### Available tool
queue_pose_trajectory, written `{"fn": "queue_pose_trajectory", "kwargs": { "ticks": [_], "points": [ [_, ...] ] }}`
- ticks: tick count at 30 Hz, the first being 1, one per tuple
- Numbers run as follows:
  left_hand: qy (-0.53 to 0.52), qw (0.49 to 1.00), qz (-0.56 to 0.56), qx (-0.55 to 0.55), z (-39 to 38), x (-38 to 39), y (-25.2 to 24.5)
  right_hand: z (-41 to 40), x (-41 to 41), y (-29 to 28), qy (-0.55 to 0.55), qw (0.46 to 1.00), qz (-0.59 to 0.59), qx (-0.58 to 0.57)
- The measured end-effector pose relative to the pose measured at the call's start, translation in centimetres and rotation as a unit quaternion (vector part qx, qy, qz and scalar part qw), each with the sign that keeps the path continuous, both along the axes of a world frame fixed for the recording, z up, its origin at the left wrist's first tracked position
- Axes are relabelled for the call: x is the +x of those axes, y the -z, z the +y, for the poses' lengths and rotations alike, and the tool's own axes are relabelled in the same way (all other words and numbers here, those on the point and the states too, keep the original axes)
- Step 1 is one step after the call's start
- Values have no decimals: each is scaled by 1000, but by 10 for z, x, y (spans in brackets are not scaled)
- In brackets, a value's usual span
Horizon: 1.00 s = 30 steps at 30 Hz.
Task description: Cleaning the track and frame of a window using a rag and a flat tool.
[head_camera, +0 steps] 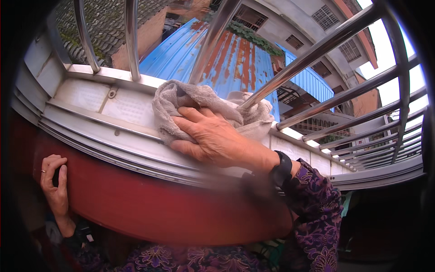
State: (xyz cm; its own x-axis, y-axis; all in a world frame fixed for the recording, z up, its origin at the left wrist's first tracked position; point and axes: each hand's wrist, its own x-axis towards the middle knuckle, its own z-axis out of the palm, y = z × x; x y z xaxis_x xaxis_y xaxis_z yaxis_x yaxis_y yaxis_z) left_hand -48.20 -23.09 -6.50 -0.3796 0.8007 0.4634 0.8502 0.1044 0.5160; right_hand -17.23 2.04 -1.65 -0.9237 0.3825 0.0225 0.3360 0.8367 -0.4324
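A greyish-beige terry cloth [204,97] lies bunched on the tiled window ledge [127,105], against the lower rail of the metal window bars. My right hand [210,136] presses on the cloth with its fingers partly in the folds; a black band is around that wrist. Part of the cloth reaches around the foot of one bar [261,93]. My left hand [54,176], with a ring on one finger, rests at the left end of the dark red sill board [136,197], its fingers curled apart and nothing seen in them.
The aluminium window track [112,153] runs between the ledge and the red board. Stainless steel bars [326,81] rise along the ledge's outer side. Beyond them are a rusty blue metal roof [227,54], a tiled roof [102,23] and buildings.
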Motion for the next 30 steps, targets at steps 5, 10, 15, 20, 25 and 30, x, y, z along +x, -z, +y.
{"fn": "queue_pose_trajectory", "kwargs": {
  "ticks": [5,10,15,20,25,30],
  "points": [
    [-15,1000,-5,-7,-3,1,-4,10,26,-3,-9,998,-67,14],
    [-9,1000,-16,-12,0,4,-15,11,70,-24,29,988,-154,-3],
    [193,978,-72,-36,60,80,-94,23,100,-66,40,987,27,-155],
    [458,877,-1,-143,160,159,-100,56,135,-34,155,962,-111,194],
    [437,842,233,-214,223,192,-67,51,125,-19,156,948,-143,239],
    [397,832,240,-303,217,172,-78,22,137,-37,135,957,-77,246]
  ]
}}
